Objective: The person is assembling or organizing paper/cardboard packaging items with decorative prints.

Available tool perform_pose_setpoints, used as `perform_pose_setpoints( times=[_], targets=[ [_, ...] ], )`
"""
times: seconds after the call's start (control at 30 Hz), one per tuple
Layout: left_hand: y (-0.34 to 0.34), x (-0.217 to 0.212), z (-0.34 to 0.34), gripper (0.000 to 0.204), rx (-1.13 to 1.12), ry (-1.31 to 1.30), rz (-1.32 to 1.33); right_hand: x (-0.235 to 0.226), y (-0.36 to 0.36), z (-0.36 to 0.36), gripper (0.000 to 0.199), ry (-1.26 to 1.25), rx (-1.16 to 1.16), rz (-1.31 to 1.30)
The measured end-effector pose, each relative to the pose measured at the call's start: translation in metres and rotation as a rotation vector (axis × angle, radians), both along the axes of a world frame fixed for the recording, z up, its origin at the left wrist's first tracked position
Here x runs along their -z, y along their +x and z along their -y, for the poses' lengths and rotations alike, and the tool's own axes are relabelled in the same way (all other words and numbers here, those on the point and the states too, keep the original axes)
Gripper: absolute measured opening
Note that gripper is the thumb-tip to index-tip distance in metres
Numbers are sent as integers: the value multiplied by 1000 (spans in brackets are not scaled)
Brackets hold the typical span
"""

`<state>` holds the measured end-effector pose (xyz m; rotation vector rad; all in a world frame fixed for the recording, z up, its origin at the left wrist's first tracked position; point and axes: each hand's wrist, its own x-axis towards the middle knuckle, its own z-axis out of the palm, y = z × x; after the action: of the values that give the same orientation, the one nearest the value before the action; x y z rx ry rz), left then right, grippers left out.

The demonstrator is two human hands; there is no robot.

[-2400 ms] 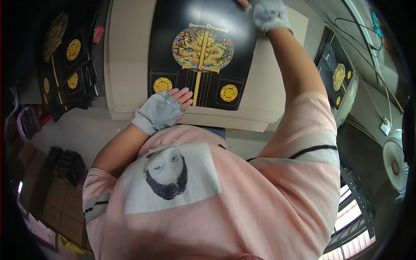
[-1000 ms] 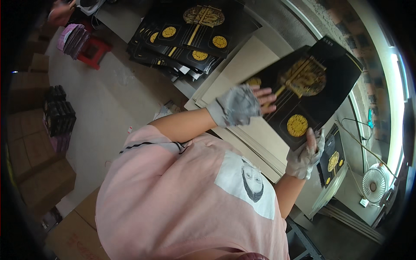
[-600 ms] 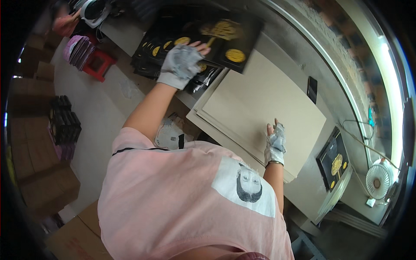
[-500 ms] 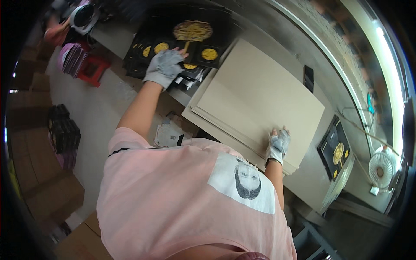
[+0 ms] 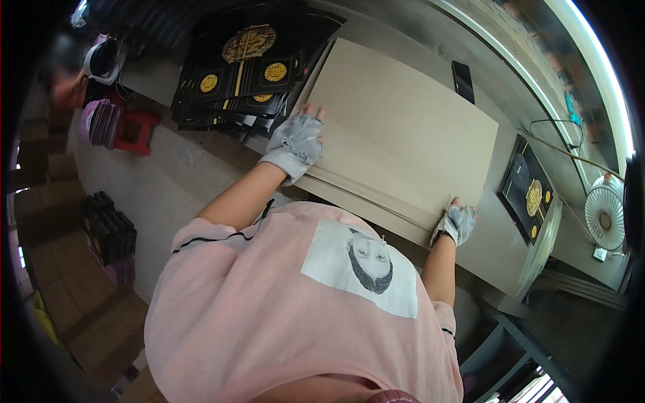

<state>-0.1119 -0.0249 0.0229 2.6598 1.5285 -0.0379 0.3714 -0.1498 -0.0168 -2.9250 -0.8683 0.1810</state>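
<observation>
A stack of large beige boards (image 5: pixel 403 121) lies on the worktable in front of me. My left hand (image 5: pixel 295 142), in a grey-white glove with bare fingertips, lies against the left edge of the stack, its fingers stretched out. At the near right corner rests my right hand (image 5: pixel 458 223), gloved the same way, with its fingers apart. Neither hand visibly lifts a board. Beyond my left hand is a pile of black printed sheets (image 5: pixel 235 80) with gold round emblems.
A black phone (image 5: pixel 463 82) lies past the boards. On the right are more black-and-gold sheets (image 5: pixel 521 181) and a small white fan (image 5: pixel 605 213). A red stool (image 5: pixel 138 132) stands on the floor to the left, near stacked black bundles (image 5: pixel 107 228) and brown cartons (image 5: pixel 60 269).
My left hand has come off the black sheets and moved right to the edge of the boards. My right hand has shifted from the top of the stack to its near right corner.
</observation>
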Motion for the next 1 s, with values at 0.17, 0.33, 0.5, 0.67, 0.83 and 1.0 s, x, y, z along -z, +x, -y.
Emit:
perform_pose_setpoints(
  times=[0.17,0.33,0.5,0.67,0.83,1.0],
  targets=[
    [17,30,-15,88,-545,-217,196,-16,-27,-3,82,-23,-29,36],
    [14,24,-22,87,-545,-248,281,-7,-23,4,80,48,-94,119],
    [12,-27,-26,73,-480,-149,305,-10,-21,5,81,26,-89,51],
    [3,-56,-31,58,-218,241,496,-23,-33,0,80,-34,-56,53],
    [2,-2,-63,87,-494,-586,1169,-14,-32,1,73,-41,-77,155],
    [35,38,-46,82,-259,-424,1174,-10,-73,-28,46,236,-746,-18]
  ],
)
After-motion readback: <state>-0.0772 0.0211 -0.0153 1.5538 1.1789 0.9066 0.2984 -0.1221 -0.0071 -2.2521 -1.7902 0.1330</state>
